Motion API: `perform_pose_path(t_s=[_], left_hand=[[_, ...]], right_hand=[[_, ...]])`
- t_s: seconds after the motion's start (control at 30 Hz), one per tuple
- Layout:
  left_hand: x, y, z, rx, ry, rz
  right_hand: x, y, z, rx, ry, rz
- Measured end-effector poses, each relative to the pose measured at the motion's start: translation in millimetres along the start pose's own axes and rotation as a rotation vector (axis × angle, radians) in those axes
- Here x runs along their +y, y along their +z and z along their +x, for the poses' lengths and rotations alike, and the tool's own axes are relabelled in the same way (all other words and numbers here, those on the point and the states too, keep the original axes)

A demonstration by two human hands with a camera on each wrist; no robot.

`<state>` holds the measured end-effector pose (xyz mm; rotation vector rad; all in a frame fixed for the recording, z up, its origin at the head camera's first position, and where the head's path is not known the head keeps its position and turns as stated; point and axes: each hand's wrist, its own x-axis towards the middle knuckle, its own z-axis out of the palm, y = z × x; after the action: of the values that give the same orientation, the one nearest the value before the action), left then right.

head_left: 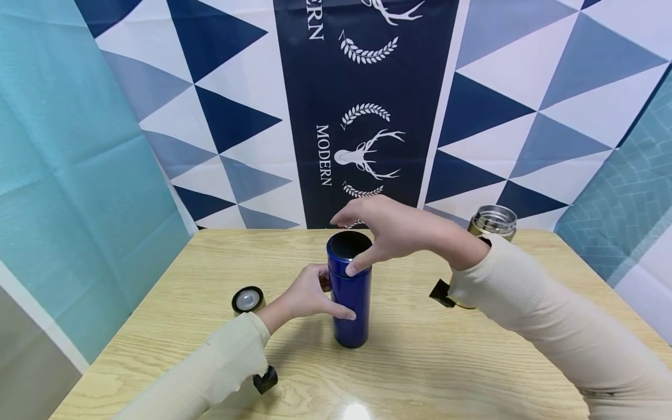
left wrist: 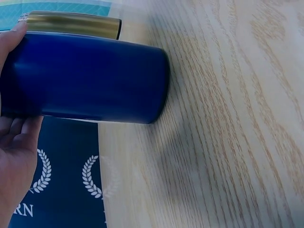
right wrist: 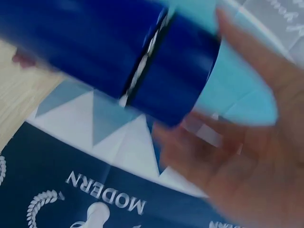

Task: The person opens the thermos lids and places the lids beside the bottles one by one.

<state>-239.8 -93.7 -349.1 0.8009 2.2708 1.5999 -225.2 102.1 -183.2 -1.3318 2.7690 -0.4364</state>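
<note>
A tall dark blue thermos flask (head_left: 350, 318) stands upright on the wooden table (head_left: 409, 373), with a blue lid (head_left: 336, 259) that has a black top. My left hand (head_left: 310, 294) grips the flask's body from the left, thumb across the front and fingers behind. Above and to the right of the lid, my right hand (head_left: 388, 227) arches with its thumb and fingers spread apart. In the right wrist view, that hand (right wrist: 237, 161) is blurred; its fingertips are right at the lid's edge and a gap shows between thumb and lid.
Behind my right forearm stands a gold flask (head_left: 490, 221) without a lid, its steel neck showing. A small gold cylinder (head_left: 248, 298) with a black rim and silvery centre is by my left wrist. Patterned cloth (head_left: 231, 116) hangs behind the table.
</note>
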Motion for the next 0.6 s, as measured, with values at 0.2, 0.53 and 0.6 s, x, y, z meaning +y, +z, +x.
perform_pose_path(t_s=[0.2,0.53,0.6], left_hand=[[0.5,-0.3,0.5,0.000,-0.004,-0.001],[0.3,0.4,-0.9,0.007,-0.029,0.008],[1.3,-0.4,-0.2,0.003,-0.020,0.007]], right_hand=[[-13.2,9.0,-9.1,0.089,0.193,0.014],[-10.7,14.5,-10.4,0.094,0.220,0.025],[-9.4,14.7,-10.2,0.109,0.207,0.030]])
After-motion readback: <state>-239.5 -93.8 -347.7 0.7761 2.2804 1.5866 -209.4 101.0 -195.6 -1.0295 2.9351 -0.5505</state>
